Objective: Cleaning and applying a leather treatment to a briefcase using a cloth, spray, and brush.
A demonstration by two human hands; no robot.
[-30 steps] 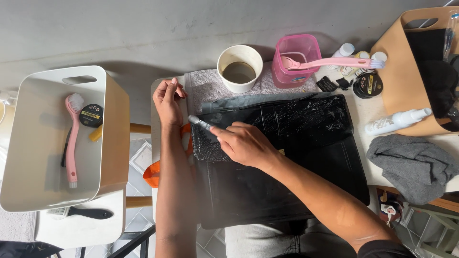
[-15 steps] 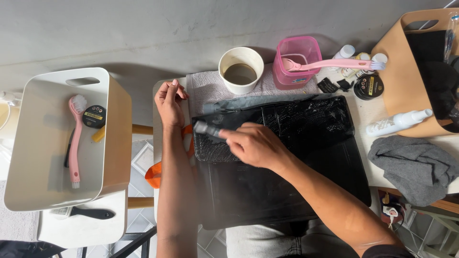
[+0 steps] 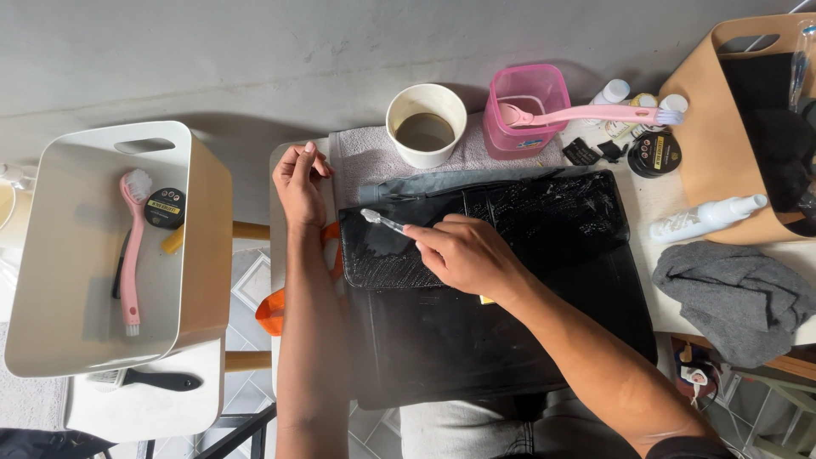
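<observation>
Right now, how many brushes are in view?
4. A pink brush in the white bin; a black brush below that bin; a pink brush across the pink cup; a small brush in the right hand. The tan bin may hide more.

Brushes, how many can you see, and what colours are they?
Pink: 2, one in the white bin, one across the pink tub
Black: 1, on the surface below the white bin
Clear and whitish: 1, the small brush in the right hand, on the black bag
Total: 4 brushes
</observation>
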